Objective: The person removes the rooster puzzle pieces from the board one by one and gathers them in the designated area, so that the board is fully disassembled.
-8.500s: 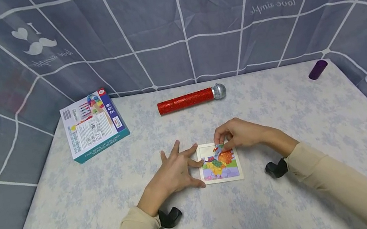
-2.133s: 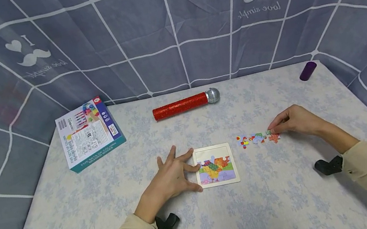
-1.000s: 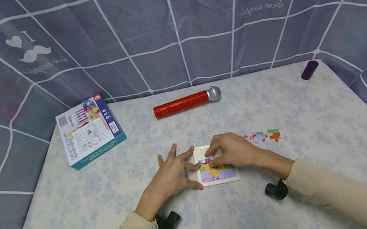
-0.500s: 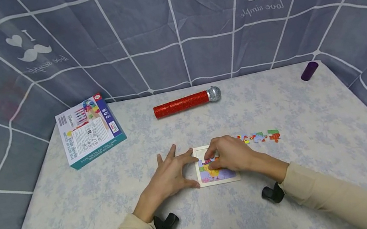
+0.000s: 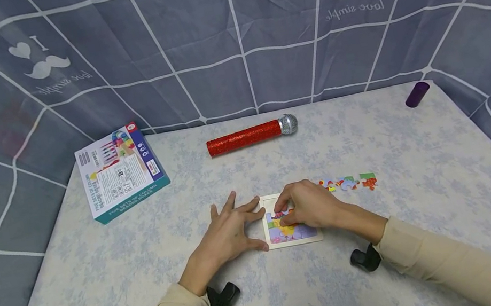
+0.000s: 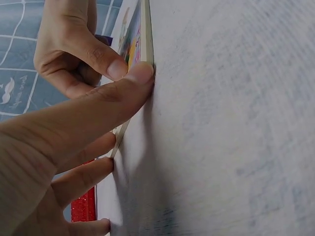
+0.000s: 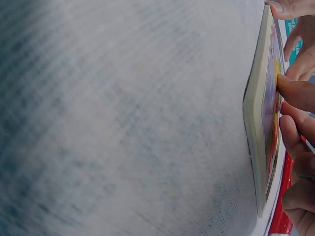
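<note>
A small jigsaw puzzle (image 5: 279, 236) in a pale frame lies on the table, its lower rows filled with a colourful picture. My left hand (image 5: 227, 234) is spread at its left side, thumb and fingertips touching the frame's edge; the left wrist view shows the thumb (image 6: 140, 73) against the frame's corner. Over the puzzle, my right hand (image 5: 315, 205) pinches a puzzle piece (image 7: 282, 104) between thumb and curled fingers, hiding most of it. Three loose puzzle pieces lie in a row right of the frame: one green and red (image 5: 369, 180), one bluish (image 5: 347, 183), one partly hidden (image 5: 328, 184).
Behind the puzzle lies a red glittery microphone (image 5: 245, 137) with a silver head. A beaded-column game box (image 5: 124, 170) stands at the back left. A purple cylinder (image 5: 418, 94) lies at the back right. A grey-blue checked curtain (image 5: 205, 29) encloses the table's back and sides.
Earlier my right hand lifted pieces from the puzzle and set them down at the right. It then returned to the puzzle, where it stays nearly still. My left hand keeps at the frame.
</note>
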Available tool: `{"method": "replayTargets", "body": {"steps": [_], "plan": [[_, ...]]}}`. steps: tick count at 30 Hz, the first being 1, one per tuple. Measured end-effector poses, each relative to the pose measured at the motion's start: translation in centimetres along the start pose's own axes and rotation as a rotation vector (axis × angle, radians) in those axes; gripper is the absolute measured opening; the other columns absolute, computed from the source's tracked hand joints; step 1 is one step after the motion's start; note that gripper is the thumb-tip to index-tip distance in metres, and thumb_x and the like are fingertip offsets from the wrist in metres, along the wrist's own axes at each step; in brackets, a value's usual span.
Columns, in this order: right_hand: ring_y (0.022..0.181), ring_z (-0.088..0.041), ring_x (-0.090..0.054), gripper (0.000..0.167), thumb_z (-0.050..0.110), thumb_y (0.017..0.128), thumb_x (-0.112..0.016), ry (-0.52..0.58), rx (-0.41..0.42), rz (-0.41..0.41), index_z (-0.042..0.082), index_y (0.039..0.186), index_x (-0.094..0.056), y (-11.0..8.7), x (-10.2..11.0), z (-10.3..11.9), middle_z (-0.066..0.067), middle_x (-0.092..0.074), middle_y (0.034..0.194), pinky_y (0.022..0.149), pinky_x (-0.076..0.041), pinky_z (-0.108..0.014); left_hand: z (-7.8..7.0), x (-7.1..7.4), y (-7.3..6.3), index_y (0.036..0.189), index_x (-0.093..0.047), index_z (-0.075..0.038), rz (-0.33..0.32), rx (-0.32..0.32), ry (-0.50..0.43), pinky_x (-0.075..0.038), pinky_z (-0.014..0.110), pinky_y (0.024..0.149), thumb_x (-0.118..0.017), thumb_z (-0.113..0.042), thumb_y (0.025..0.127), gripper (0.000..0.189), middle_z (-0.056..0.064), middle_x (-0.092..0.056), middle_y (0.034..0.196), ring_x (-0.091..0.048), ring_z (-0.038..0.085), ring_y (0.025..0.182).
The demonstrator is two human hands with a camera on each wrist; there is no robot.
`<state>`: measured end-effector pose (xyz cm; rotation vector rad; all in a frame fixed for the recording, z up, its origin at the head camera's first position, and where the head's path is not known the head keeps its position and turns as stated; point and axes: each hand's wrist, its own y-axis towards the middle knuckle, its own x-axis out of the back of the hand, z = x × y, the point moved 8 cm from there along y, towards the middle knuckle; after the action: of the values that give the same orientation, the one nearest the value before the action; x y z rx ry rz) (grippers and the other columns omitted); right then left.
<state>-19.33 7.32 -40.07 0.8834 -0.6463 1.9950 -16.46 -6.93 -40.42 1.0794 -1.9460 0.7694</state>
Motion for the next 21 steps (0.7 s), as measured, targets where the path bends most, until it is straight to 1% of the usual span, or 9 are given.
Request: {"method": "replayTargets", "body": {"steps": [4, 8, 12, 16, 21], "plan": [[0.060, -0.007, -0.050, 0.019, 0.020, 0.074, -0.087, 0.012, -0.001, -0.002, 0.018, 0.089, -0.077, -0.03, -0.02, 0.07, 0.012, -0.067, 0.085, 0.053, -0.040, -0.024, -0.06, 0.04, 0.00, 0.129, -0.066, -0.016, 0.006, 0.008, 0.004, -0.007, 0.078, 0.104, -0.091, -0.038, 0.064, 0.073, -0.001, -0.045, 0.150, -0.012, 0.042, 0.147], [0.056, -0.008, -0.049, 0.019, 0.017, 0.074, -0.087, 0.030, 0.002, 0.001, 0.015, 0.089, -0.075, -0.05, -0.11, 0.19, 0.010, -0.066, 0.083, 0.052, -0.038, -0.024, -0.04, 0.03, 0.01, 0.130, -0.066, -0.017, 0.010, 0.016, 0.012, -0.008, 0.078, 0.104, -0.091, -0.038, 0.064, 0.073, -0.001, -0.045, 0.150, -0.012, 0.042, 0.147], [0.057, -0.008, -0.050, 0.019, 0.015, 0.074, -0.087, 0.061, -0.008, -0.007, 0.017, 0.086, -0.073, -0.09, -0.15, 0.08, 0.011, -0.065, 0.078, 0.054, -0.039, -0.024, -0.03, 0.02, 0.02, 0.130, -0.066, -0.017, 0.013, 0.019, 0.017, -0.008, 0.078, 0.103, -0.091, -0.038, 0.065, 0.073, -0.002, -0.045, 0.150, -0.013, 0.042, 0.147], [0.061, -0.008, -0.055, 0.019, 0.013, 0.075, -0.086, 0.131, -0.007, -0.008, 0.018, 0.085, -0.070, -0.28, -0.20, -0.09, 0.011, -0.064, 0.072, 0.059, -0.043, -0.026, 0.01, -0.02, 0.09, 0.129, -0.066, -0.018, 0.017, 0.022, 0.024, -0.009, 0.078, 0.103, -0.091, -0.039, 0.064, 0.073, -0.002, -0.045, 0.150, -0.013, 0.042, 0.147], [0.065, -0.010, -0.061, 0.017, 0.010, 0.077, -0.083, 0.251, -0.005, 0.016, 0.016, 0.086, -0.070, -0.50, -0.26, -0.19, 0.009, -0.066, 0.071, 0.065, -0.046, -0.027, 0.00, -0.05, 0.14, 0.130, -0.066, -0.018, 0.026, 0.023, 0.021, -0.008, 0.078, 0.104, -0.091, -0.039, 0.065, 0.073, -0.001, -0.045, 0.150, -0.013, 0.042, 0.147]]}}
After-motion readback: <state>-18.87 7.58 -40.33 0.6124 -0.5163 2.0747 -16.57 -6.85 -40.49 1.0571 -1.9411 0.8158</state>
